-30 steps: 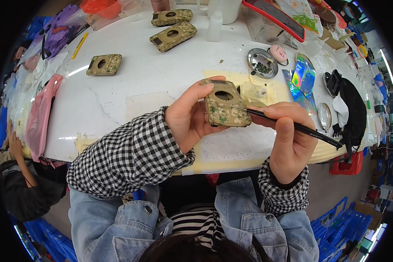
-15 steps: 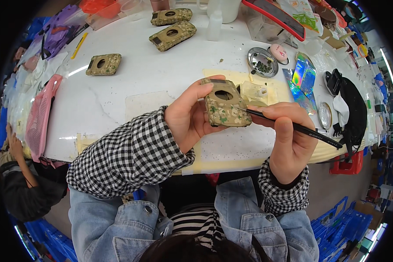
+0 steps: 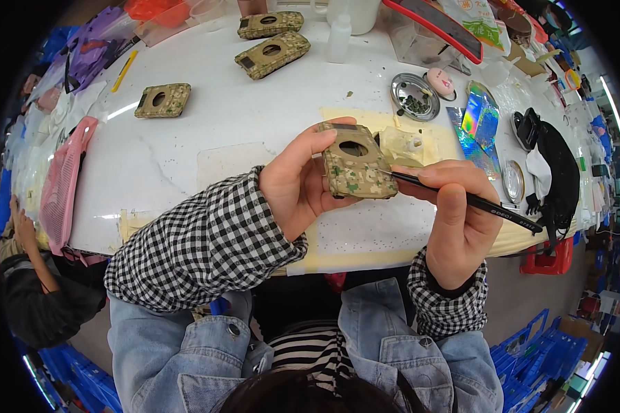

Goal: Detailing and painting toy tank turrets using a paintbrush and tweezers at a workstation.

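Note:
My left hand is closed round the side of a camouflage-painted model tank hull, thumb on its upper edge. The hull is tan with green and brown patches and has a round hole in its top. Pinched in the fingers of my right hand are black tweezers, their fine tip at the hull's right edge. Whether the tip grips anything is too small to tell. Just beyond the hull lies a yellowish pad with a small white piece on it.
More camouflage hulls rest farther off: one at left and two at the back. A round metal dish holds small dark parts. A red-cased phone, a white bottle and a yellow cutter lie about. Another person's arm is at far left.
Almost nothing differs. The tweezers and my right fingers have shifted very slightly at the hull's right edge; my left hand keeps its hold.

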The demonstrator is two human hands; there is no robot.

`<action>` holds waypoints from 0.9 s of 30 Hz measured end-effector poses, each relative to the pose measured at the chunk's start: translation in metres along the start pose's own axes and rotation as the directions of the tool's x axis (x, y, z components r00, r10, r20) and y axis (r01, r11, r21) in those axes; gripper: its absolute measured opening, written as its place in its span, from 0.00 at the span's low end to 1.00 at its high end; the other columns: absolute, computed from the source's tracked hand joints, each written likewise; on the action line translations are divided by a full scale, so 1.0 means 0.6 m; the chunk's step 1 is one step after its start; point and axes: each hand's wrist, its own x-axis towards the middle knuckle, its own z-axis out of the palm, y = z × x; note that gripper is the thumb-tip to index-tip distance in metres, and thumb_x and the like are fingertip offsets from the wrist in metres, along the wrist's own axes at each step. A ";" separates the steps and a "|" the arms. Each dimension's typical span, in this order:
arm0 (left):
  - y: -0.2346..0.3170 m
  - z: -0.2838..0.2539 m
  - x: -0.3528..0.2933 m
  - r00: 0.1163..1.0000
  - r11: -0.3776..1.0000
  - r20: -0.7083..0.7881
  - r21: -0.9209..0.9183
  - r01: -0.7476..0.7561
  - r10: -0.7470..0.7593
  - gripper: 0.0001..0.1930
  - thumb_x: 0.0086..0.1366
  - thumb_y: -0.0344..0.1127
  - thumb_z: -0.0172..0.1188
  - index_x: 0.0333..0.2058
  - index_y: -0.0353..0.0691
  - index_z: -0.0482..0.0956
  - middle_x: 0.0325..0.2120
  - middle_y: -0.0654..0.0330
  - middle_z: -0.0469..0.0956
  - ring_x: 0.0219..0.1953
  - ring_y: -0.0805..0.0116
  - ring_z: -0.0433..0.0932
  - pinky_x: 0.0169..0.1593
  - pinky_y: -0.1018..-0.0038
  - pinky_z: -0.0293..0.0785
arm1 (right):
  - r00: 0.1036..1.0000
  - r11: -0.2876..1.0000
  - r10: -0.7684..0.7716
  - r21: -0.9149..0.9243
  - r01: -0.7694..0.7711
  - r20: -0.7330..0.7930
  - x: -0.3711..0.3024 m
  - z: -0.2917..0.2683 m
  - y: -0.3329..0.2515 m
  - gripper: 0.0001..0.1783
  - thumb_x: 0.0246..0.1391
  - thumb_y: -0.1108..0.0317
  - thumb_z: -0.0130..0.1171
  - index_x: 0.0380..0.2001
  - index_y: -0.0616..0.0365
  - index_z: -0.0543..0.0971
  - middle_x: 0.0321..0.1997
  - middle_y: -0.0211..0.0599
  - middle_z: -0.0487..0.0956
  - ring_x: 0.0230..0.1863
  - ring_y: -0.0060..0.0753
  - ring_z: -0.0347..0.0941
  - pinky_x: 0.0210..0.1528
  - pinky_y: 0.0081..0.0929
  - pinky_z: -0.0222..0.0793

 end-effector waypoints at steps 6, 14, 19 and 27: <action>0.000 -0.001 0.000 1.000 1.000 0.004 0.000 0.002 -0.002 0.24 0.64 0.46 0.42 0.56 0.41 0.60 0.49 0.53 0.69 0.50 0.63 0.71 0.52 0.69 0.71 | 1.000 1.000 -0.005 -0.007 0.005 0.007 0.000 -0.001 0.000 0.08 0.58 0.71 0.50 0.34 0.67 0.74 0.37 0.44 0.76 0.37 0.29 0.73 0.40 0.23 0.72; 0.000 -0.001 0.001 1.000 1.000 0.011 0.008 0.001 -0.001 0.24 0.64 0.46 0.42 0.56 0.41 0.60 0.49 0.54 0.69 0.49 0.63 0.72 0.52 0.69 0.71 | 1.000 1.000 0.000 0.009 0.000 0.007 0.000 0.000 -0.001 0.09 0.58 0.71 0.49 0.34 0.67 0.74 0.37 0.44 0.76 0.37 0.29 0.73 0.41 0.23 0.71; 0.000 0.001 -0.001 1.000 1.000 0.003 0.001 -0.003 0.003 0.24 0.64 0.47 0.42 0.56 0.41 0.60 0.49 0.53 0.69 0.49 0.63 0.72 0.52 0.69 0.71 | 1.000 1.000 -0.013 -0.017 0.013 0.021 0.000 -0.002 -0.001 0.09 0.58 0.71 0.49 0.34 0.67 0.74 0.37 0.44 0.76 0.37 0.29 0.73 0.41 0.23 0.71; 0.000 0.002 0.001 1.000 1.000 -0.002 -0.002 -0.001 0.001 0.24 0.64 0.46 0.41 0.56 0.41 0.60 0.49 0.52 0.69 0.49 0.62 0.72 0.52 0.69 0.71 | 1.000 1.000 -0.005 0.020 0.005 -0.001 0.001 0.002 -0.003 0.09 0.58 0.71 0.49 0.34 0.68 0.73 0.37 0.44 0.75 0.38 0.30 0.73 0.40 0.23 0.72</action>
